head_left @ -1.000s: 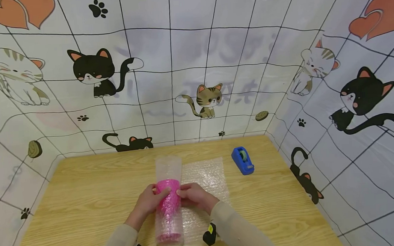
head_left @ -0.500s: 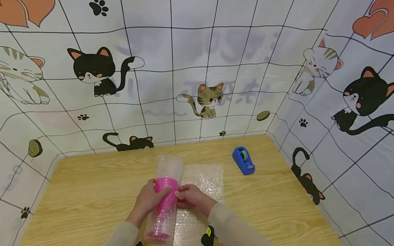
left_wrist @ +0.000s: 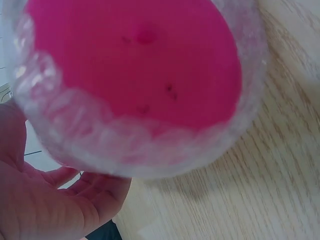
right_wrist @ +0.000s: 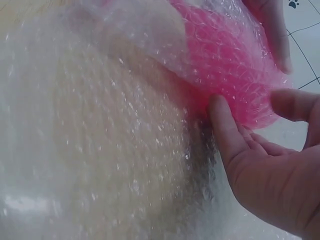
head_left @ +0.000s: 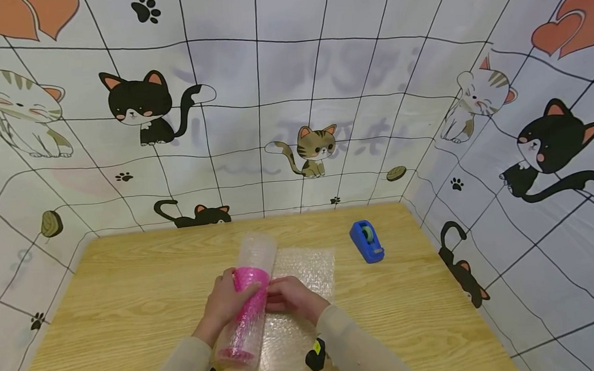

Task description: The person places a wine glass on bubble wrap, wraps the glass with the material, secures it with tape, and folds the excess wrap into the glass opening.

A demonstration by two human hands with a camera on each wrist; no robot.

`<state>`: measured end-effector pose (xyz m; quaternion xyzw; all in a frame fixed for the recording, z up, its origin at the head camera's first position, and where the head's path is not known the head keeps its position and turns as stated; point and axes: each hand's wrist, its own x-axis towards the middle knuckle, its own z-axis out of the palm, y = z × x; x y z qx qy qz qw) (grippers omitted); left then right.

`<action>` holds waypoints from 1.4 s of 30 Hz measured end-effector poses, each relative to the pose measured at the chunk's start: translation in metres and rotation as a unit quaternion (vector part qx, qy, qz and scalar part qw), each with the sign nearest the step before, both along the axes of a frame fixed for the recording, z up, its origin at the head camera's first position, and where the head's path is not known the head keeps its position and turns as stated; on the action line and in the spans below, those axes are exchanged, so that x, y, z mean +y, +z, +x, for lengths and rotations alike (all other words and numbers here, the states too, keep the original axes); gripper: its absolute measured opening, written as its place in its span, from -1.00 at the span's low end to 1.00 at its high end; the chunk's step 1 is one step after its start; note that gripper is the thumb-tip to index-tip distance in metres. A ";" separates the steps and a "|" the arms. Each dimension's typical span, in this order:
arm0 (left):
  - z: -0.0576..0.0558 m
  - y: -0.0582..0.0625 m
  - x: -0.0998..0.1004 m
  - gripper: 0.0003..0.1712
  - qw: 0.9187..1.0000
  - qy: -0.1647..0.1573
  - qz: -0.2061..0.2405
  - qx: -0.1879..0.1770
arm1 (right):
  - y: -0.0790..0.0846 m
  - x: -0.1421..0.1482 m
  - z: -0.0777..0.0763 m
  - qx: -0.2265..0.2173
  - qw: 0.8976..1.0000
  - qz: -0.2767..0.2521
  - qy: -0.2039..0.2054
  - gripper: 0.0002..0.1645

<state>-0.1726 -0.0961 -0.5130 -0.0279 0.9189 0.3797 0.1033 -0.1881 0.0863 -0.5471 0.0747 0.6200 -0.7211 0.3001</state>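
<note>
A pink cylinder (head_left: 250, 310) lies rolled in clear bubble wrap (head_left: 258, 250), slanting up and to the right on the table. My left hand (head_left: 225, 303) grips its left side, thumb across the top. In the left wrist view, the pink round end (left_wrist: 150, 65) shows inside the wrap. My right hand (head_left: 296, 296) touches the roll's right side. The right wrist view shows its fingers (right_wrist: 227, 130) fairly straight against the wrap where roll and flat sheet (right_wrist: 115, 150) meet, with the thumb apart from them near the pink part. Some left fingers are hidden behind the roll.
The flat part of the bubble wrap (head_left: 307, 267) spreads right of the roll on the wooden table (head_left: 130, 292). A blue tape dispenser (head_left: 367, 242) stands at the back right. Cat-printed sheeting (head_left: 232, 127) encloses the back and sides.
The roll has turned from nearly straight to slanted, its near end shifting left. Both hands stay on it, and the right fingers have shifted slightly at its side. The dispenser has not moved.
</note>
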 end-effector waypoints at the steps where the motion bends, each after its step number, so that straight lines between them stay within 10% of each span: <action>1: 0.000 -0.001 0.000 0.07 1.000 0.000 0.000 0.002 | -0.001 0.000 0.000 -0.002 1.000 -0.007 0.003 -0.56; 42: -0.004 0.010 -0.017 -0.22 0.996 -0.030 0.064 -0.050 | 0.000 -0.004 0.001 0.007 1.000 0.012 -0.011 -0.39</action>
